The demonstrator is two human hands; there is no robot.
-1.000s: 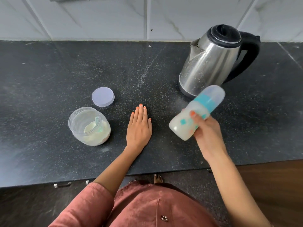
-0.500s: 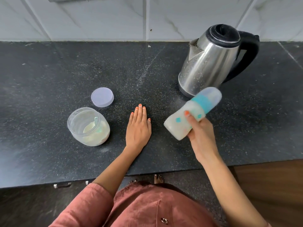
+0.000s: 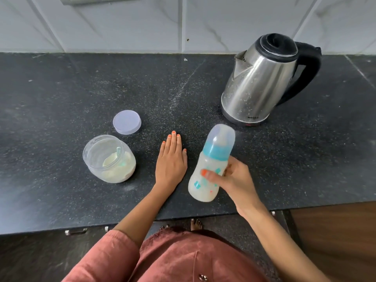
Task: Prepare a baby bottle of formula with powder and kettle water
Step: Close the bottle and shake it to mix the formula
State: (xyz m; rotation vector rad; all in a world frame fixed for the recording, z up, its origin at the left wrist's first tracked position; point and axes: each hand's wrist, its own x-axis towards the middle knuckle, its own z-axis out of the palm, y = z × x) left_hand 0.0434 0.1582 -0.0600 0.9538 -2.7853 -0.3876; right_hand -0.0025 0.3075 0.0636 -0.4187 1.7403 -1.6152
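Observation:
My right hand [image 3: 234,182] grips a capped baby bottle [image 3: 211,161] with a teal collar and milky liquid inside, held above the counter and tilted slightly right at the top. My left hand [image 3: 172,161] lies flat, fingers straight, on the black counter [image 3: 61,98] just left of the bottle. An open clear jar of formula powder [image 3: 108,158] with a scoop in it stands further left. Its pale lid [image 3: 127,122] lies behind it. A steel kettle [image 3: 262,82] with a black handle stands at the back right.
A white tiled wall [image 3: 183,23] runs behind the counter. The counter's front edge is near my body, with drawer handles [image 3: 75,232] below it. A wooden panel [image 3: 335,231] shows at the lower right.
The bottle has swung from a steep rightward tilt to nearly upright, and my right hand has shifted with it. My left hand has stayed flat on the counter.

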